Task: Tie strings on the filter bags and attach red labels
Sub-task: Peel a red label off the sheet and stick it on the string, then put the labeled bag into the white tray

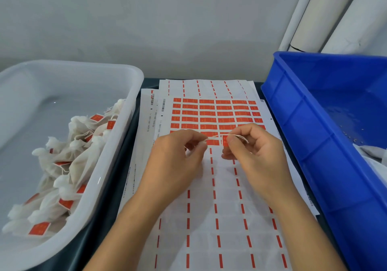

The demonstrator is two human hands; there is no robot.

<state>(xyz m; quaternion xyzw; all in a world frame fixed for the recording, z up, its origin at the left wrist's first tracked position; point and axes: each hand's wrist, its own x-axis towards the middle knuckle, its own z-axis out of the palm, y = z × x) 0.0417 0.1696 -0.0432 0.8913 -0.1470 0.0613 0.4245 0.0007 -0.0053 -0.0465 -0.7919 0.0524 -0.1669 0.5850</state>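
Both hands (178, 157) (254, 151) pinching a taut string (215, 136) between them, above the label sheet (209, 113).

Dark teal desk (127, 145), mostly covered. Translucent white plastic tub (117, 141) on its left side, blue plastic crate (314, 145) on its right. Between them, overlapping white paper sheets of red rectangular labels (209, 113), probably three or four stacked.

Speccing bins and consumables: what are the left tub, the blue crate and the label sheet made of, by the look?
White tub: translucent plastic, glossy; light glints on its wall. Blue crate: opaque rigid plastic, moulded ribs, semi-gloss. Label sheet: likely paper backing, matte, slightly creased where the red stickers are gone.
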